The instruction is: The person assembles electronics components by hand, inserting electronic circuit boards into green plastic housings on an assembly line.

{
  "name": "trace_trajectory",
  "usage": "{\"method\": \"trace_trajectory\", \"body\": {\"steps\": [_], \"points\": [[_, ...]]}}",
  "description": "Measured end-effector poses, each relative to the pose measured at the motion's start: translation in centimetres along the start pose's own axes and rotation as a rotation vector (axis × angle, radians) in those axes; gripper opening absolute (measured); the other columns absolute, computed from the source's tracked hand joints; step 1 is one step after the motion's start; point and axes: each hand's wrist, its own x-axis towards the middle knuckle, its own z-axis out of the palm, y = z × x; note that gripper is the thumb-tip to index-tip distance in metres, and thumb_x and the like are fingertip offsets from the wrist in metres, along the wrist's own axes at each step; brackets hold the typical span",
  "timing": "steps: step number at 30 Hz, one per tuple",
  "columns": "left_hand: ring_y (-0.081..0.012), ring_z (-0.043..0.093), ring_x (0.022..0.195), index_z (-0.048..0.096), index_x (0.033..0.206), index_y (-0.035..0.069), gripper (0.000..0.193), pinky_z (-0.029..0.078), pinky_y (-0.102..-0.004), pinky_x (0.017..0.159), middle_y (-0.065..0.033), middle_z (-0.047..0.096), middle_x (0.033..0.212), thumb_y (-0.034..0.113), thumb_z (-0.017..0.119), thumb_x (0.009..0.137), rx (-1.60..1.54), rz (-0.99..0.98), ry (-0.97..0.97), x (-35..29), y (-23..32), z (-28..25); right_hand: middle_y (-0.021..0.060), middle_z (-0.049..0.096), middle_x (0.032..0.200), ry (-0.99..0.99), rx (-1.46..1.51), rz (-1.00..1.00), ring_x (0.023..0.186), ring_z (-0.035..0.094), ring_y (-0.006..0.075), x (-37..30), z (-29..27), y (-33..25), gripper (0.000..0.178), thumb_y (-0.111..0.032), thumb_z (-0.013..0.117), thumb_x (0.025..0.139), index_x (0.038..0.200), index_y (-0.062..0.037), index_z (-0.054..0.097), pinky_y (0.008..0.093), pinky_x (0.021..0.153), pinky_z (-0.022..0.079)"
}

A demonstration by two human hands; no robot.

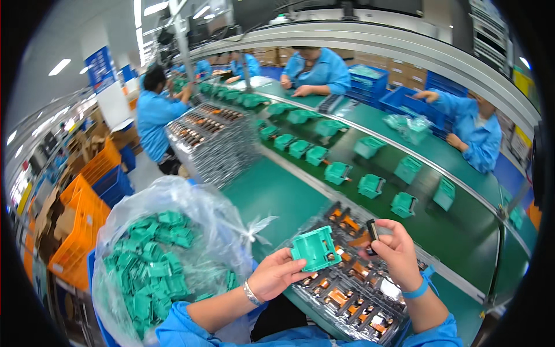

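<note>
My left hand [276, 274] grips a green plastic housing [314, 247] by its left edge, its hollow side facing up. In the fingers of my right hand [398, 254], a small black part [372, 229] with a paler piece at its lower end is pinched, just right of the housing and apart from it. Under both hands lies a clear plastic tray [324, 315] of black parts with orange-copper pieces [337, 296]. To the left of my left arm, a large clear bag [217, 214] holds a heap of green housings [153, 263].
Beyond the tray runs a green conveyor belt [341, 199] with rows of green housings [370, 185]. A tall stack of filled clear trays [211, 141] stands at its near side. Co-workers in blue [319, 69] sit across the belt. Orange crates [81, 231] line the left.
</note>
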Motion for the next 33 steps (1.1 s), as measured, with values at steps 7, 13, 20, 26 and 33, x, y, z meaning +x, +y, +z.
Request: {"method": "trace_trajectory", "body": {"steps": [7, 13, 20, 26, 33], "points": [[-0.0170, 0.058, 0.100, 0.053, 0.101, 0.002, 0.023, 0.048, -0.0321, 0.090, -0.0090, 0.062, 0.104, -0.001, 0.065, 0.082, 0.267, 0.152, 0.063, 1.6, -3.2, -0.4, 0.0055, 0.058, 0.087, 0.109, -0.306, -0.402, 0.082, 0.057, 0.0118, -1.8, 0.4, 2.4, 0.017, -0.001, 0.070, 0.076, 0.091, 0.0013, 0.061, 0.0253, 0.072, 0.048], [-0.0165, 0.058, 0.099, 0.051, 0.105, 0.000, 0.030, 0.048, -0.0317, 0.089, -0.0115, 0.060, 0.107, -0.005, 0.066, 0.080, 0.355, 0.246, 0.084, 1.3, -3.6, -0.5, 0.0061, 0.060, 0.081, 0.015, -0.646, -0.367, 0.070, 0.057, 0.0111, -1.8, 0.5, 2.5, 0.016, -0.005, 0.073, 0.075, 0.086, 0.0007, 0.061, 0.0236, 0.063, 0.048], [-0.0178, 0.058, 0.103, 0.050, 0.107, -0.001, 0.033, 0.049, -0.0318, 0.090, -0.0117, 0.059, 0.108, -0.006, 0.066, 0.079, 0.381, 0.207, 0.056, 1.2, -3.9, -0.8, 0.0061, 0.059, 0.075, 0.035, -0.738, -0.308, 0.063, 0.059, 0.0128, -1.1, 0.5, 3.5, 0.018, -0.013, 0.072, 0.077, 0.086, -0.0011, 0.061, 0.0247, 0.057, 0.048], [-0.0187, 0.058, 0.104, 0.049, 0.110, -0.001, 0.034, 0.048, -0.0315, 0.093, -0.0124, 0.058, 0.110, -0.006, 0.065, 0.080, 0.352, 0.209, 0.008, 1.0, -4.1, -0.6, 0.0051, 0.060, 0.075, -0.030, -0.564, -0.078, 0.066, 0.059, 0.0121, -0.3, -0.4, 5.1, 0.019, -0.014, 0.072, 0.078, 0.087, -0.0015, 0.060, 0.0260, 0.060, 0.049], [-0.0185, 0.058, 0.104, 0.051, 0.107, -0.003, 0.032, 0.048, -0.0306, 0.092, -0.0088, 0.055, 0.110, -0.005, 0.067, 0.079, 0.418, 0.256, -0.024, 1.0, -4.2, -0.3, 0.0078, 0.064, 0.085, -0.083, -0.526, -0.088, 0.073, 0.062, 0.0117, -0.2, -0.7, 6.2, 0.018, -0.010, 0.070, 0.080, 0.088, 0.0000, 0.059, 0.0263, 0.065, 0.051]]}}
